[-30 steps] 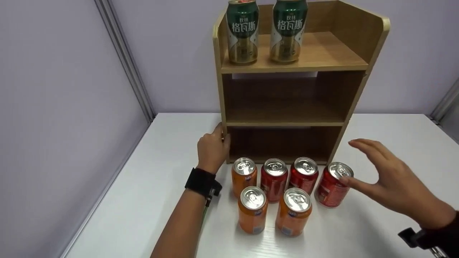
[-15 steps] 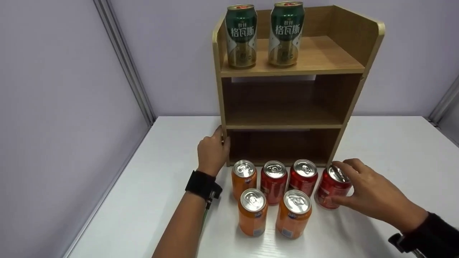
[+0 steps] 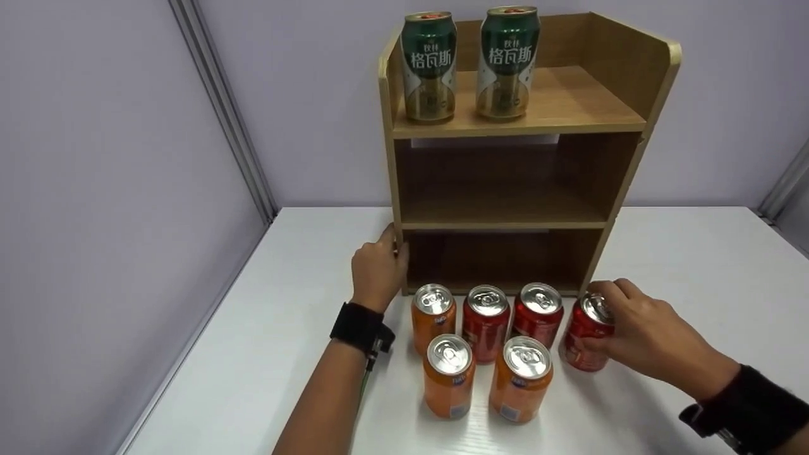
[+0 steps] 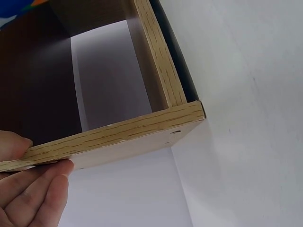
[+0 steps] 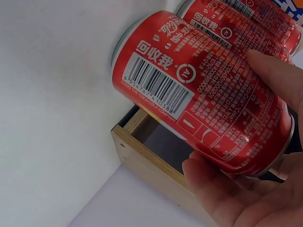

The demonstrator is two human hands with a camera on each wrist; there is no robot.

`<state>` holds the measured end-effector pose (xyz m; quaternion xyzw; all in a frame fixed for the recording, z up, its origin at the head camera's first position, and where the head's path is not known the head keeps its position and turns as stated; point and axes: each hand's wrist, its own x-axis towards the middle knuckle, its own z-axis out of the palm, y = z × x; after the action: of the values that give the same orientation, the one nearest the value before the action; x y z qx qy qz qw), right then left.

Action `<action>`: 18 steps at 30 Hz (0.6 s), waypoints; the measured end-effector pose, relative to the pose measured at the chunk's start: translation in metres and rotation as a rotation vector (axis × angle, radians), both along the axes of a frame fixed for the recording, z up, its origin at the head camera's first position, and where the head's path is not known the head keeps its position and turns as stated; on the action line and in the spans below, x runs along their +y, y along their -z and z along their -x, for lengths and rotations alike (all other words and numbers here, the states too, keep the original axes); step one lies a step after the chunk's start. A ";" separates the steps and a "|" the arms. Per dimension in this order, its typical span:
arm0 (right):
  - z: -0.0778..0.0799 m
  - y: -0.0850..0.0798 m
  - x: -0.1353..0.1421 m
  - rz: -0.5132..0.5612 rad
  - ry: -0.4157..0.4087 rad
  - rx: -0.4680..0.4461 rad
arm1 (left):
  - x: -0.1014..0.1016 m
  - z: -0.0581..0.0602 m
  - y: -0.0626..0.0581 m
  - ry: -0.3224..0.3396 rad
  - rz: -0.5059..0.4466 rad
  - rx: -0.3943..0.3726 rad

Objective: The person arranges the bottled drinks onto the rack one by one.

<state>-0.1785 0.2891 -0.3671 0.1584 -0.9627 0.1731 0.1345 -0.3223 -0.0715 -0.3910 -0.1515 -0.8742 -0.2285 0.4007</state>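
Right hand (image 3: 644,338) curled round a red Coca-Cola can (image 3: 586,333) upright on the table (image 3: 682,265) by the shelf's (image 3: 518,120) right foot, left hand (image 3: 378,268) pinching its left panel, two green 格瓦斯 cans (image 3: 469,63) on top.

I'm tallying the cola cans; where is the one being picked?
In the head view, the rightmost red can stands by the shelf's front right corner, gripped by the right hand.

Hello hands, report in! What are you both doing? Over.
Right hand grips rightmost red can, on the table. Left hand holds shelf side panel. Five cans stand alongside; lower shelves open. Over.
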 end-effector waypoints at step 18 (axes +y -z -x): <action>-0.010 -0.082 0.005 0.022 -0.031 0.290 | 0.001 -0.003 -0.003 -0.007 -0.013 -0.054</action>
<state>-0.1681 0.2940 -0.2850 0.1953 -0.9286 0.1612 0.2711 -0.3196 -0.0702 -0.3882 -0.1395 -0.8838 -0.2364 0.3789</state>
